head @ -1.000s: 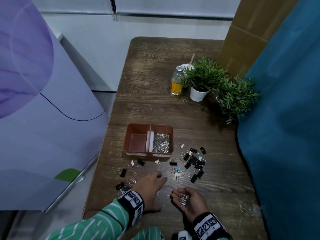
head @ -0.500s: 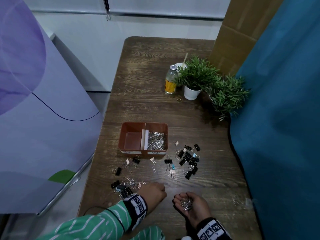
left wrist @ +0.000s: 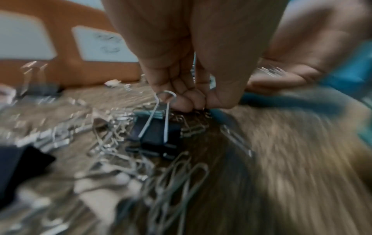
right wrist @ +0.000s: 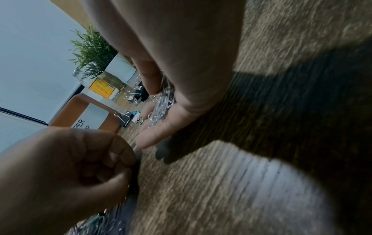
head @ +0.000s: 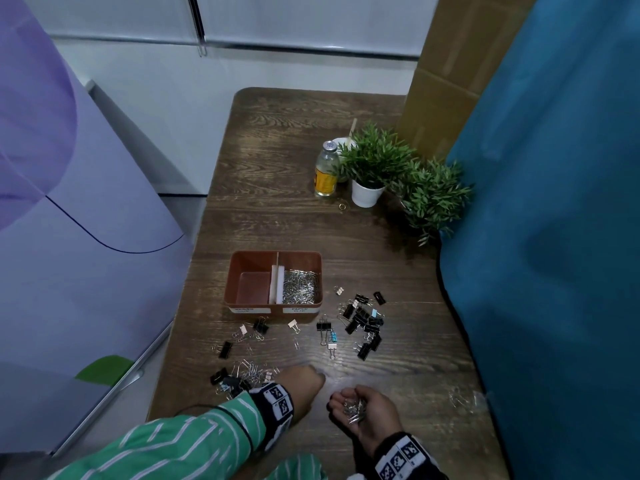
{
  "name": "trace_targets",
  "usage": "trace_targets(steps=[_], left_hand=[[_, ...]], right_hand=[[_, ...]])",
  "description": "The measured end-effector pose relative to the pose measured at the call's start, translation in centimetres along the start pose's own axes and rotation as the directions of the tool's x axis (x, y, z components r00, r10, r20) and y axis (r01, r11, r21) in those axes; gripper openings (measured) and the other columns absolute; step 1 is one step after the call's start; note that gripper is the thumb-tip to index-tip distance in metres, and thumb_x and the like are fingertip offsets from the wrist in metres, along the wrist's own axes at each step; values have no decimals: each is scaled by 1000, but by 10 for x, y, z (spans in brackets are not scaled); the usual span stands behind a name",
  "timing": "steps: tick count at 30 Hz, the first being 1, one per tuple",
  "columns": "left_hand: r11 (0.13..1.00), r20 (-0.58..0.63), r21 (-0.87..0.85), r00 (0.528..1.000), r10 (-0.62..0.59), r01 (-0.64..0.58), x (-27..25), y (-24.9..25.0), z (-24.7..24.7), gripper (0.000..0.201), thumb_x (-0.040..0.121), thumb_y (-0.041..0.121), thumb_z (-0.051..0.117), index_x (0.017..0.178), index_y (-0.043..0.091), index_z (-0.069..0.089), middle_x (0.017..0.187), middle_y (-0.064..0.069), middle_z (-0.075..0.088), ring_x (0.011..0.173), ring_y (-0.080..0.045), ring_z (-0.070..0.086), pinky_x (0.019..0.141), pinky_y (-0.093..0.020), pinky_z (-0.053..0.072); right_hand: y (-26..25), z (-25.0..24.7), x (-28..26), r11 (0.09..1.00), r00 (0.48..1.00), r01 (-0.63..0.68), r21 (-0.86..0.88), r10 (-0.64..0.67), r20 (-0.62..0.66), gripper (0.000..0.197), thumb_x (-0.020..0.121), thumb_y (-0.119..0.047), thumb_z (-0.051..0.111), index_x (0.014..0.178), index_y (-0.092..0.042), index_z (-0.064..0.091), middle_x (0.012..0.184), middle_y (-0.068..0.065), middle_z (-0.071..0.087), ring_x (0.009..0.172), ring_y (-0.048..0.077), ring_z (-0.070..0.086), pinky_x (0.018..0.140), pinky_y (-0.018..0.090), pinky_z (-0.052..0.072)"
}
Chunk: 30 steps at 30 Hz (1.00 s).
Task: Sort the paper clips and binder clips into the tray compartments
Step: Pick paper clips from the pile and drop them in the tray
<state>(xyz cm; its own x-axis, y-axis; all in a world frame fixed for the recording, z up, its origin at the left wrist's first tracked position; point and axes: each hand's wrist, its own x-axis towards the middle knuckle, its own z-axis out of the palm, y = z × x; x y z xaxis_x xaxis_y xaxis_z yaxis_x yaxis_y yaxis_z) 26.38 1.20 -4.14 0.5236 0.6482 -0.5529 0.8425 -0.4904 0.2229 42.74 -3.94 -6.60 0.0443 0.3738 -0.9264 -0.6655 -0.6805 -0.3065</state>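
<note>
The brown two-part tray (head: 311, 259) stands mid-table. Its right part holds a heap of paper clips (head: 299, 291); its left part (head: 252, 289) is bare. Black binder clips (head: 363, 323) lie scattered to the tray's right. A mixed pile of paper clips and binder clips (head: 242, 372) lies near the table's left edge. My left hand (head: 306, 384) sits beside that pile, fingertips (left wrist: 181, 103) bunched on the table and pinching paper clips, with a black binder clip (left wrist: 159, 132) just in front. My right hand (head: 360, 407) lies palm up, carrying paper clips (right wrist: 163, 105).
At the far right stand a yellow-labelled bottle (head: 325, 174), a potted plant (head: 372, 168) in a white pot and a second plant (head: 433, 195). A small ring (head: 343, 206) lies near the bottle. A blue curtain (head: 554, 237) borders the table's right side.
My left hand has gone from lying flat on the table to bunched, pinching fingertips, and has drawn back towards me. The right hand still lies palm up with its clips.
</note>
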Motion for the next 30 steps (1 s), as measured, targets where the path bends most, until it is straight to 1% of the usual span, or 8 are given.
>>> trace_targets(steps=[4,7,9,12,19,21,24,30], left_hand=[[900,-128,-429,981,-147,79,2,-10,-11,21,81,2,54,75,22,57,82,2,62,68,-9,58,72,-35,59],[821,-240,-568,966,-96,-59,-9,-8,-20,13,80,5,67,78,19,66,74,3,67,59,-1,58,58,-20,53],[801,-299,-574,954,-11,-171,-17,-3,-31,7,83,10,68,85,16,71,80,3,71,65,0,61,65,-17,52],[851,-393,-450,916,83,-271,-28,-9,-42,13,92,21,62,95,17,74,93,3,71,83,-6,61,78,-14,41],[829,-603,-553,727,-328,-84,-58,-81,-60,33,94,34,60,126,32,60,120,17,55,111,1,51,99,-24,46],[909,-586,-408,738,-335,88,-61,-107,-63,51,91,41,59,139,30,49,138,11,48,126,-8,45,108,-33,41],[953,-456,-180,838,-301,244,-64,-130,-60,72,92,51,53,155,31,24,163,4,21,149,-19,22,120,-49,18],[969,-288,-54,925,-247,242,-62,-139,-42,85,97,52,46,155,36,-14,166,-1,-12,152,-23,-13,121,-52,-5]], right_hand=[[6,12,-3,1000,1000,-17,12,17,8,30,102,-15,42,85,5,56,74,25,62,55,31,64,51,31,54],[10,28,-4,1000,999,9,-25,-8,40,31,98,-13,51,112,13,62,101,29,70,90,41,71,77,50,61],[9,42,-8,1000,994,3,0,-3,106,37,94,-12,54,124,8,62,118,31,68,108,46,66,92,60,55],[1,67,-17,998,980,2,59,-13,196,38,94,-10,55,126,10,61,120,31,66,102,44,68,80,51,58],[-35,110,-38,987,933,35,158,-89,349,23,96,-12,55,107,7,61,116,31,68,108,40,70,76,46,63],[-51,126,-47,981,926,72,183,-133,353,25,101,-14,52,111,7,61,119,31,68,114,40,67,83,47,62],[-74,151,-50,972,934,117,201,-177,311,32,103,-16,47,119,9,60,120,29,68,117,39,66,99,46,56],[-97,199,-35,947,925,311,78,-321,202,27,103,-17,48,120,0,60,138,19,59,113,30,60,111,48,39]])
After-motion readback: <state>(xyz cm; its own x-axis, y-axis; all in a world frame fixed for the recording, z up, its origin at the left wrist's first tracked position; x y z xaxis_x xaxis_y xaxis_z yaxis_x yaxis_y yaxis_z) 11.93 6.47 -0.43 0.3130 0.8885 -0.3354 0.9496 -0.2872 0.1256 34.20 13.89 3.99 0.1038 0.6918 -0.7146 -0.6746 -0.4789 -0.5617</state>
